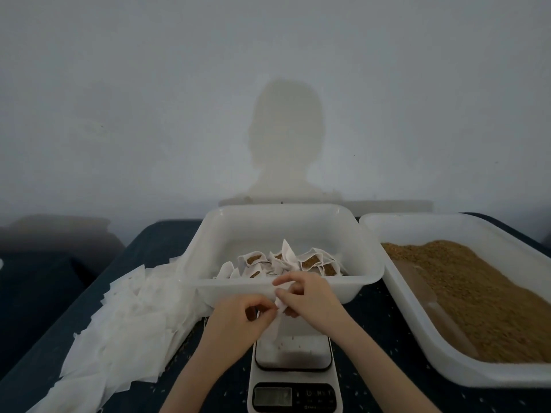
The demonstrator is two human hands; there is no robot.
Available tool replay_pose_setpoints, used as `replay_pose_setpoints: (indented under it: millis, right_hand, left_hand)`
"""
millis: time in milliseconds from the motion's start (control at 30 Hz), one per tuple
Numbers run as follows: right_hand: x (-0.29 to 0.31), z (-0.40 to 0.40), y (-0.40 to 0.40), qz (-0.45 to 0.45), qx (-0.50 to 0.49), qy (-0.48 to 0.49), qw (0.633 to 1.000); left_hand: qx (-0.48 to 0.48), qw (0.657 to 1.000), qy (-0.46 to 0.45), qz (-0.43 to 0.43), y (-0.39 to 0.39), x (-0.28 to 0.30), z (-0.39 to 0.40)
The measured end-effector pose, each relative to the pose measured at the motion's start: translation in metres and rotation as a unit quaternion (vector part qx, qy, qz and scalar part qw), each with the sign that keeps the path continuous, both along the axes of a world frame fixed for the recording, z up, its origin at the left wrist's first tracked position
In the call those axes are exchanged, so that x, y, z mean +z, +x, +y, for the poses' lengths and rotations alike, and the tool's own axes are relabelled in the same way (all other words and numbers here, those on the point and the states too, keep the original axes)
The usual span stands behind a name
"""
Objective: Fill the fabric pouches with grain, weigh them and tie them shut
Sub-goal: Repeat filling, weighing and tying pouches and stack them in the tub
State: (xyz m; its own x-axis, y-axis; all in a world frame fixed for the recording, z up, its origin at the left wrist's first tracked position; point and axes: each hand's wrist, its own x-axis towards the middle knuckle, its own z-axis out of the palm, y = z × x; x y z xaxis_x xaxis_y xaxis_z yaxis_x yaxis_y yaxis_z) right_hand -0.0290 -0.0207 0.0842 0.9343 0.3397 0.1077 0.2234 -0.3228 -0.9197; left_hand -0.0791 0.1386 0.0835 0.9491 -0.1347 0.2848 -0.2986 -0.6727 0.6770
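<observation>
Both hands meet above the small white kitchen scale at the near middle. My left hand and my right hand pinch one white fabric pouch, which hangs between them over the scale's platform. A few grains lie on the platform. Behind the hands stands a white tub holding several filled pouches with brown grain showing in them. A large white tray on the right is heaped with brown grain. The scale's display is too dim to read.
A pile of flat unfilled white pouches spreads along the left of the dark blue table. Loose grains dot the cloth around the scale. A pale wall rises behind the tubs, with a person's shadow on it.
</observation>
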Motion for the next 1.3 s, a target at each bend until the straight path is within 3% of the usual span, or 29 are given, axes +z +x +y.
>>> replay_pose_setpoints:
  millis: [267,533,600,667,767,833,967,1133,1300]
  right_hand:
    - [0.003,-0.009,0.0,-0.017,0.047,0.019,0.999]
    - [0.004,-0.019,0.002,-0.01,0.06,0.045,0.997]
    - [0.004,-0.019,0.002,-0.027,0.013,0.013,0.999]
    - [0.005,-0.019,0.0,-0.09,-0.065,-0.073,0.991]
    - [0.001,-0.013,-0.007,-0.27,-0.119,-0.239,0.925]
    - [-0.002,-0.012,-0.011,-0.323,-0.115,-0.274,0.898]
    - [-0.005,-0.018,-0.009,-0.3,-0.097,-0.315,0.895]
    - [0.003,-0.018,-0.009,-0.254,-0.091,-0.284,0.92]
    - [0.003,-0.023,-0.006,-0.245,-0.083,-0.331,0.907]
  left_hand:
    - [-0.008,0.975,-0.194,0.11,0.012,0.013,-0.008]
    - [0.028,0.955,-0.241,0.168,0.018,0.011,-0.015]
    - [0.072,0.966,-0.212,0.127,0.02,0.01,-0.018]
    - [0.141,0.982,-0.121,0.04,0.021,0.009,-0.022]
    - [0.201,0.975,0.065,-0.064,0.018,0.009,-0.032]
    - [0.208,0.967,0.11,-0.095,0.016,0.006,-0.038]
    - [0.208,0.964,0.108,-0.128,0.015,0.002,-0.043]
    - [0.201,0.957,0.134,-0.159,0.013,0.007,-0.046]
    - [0.2,0.949,0.143,-0.196,0.013,0.011,-0.05]
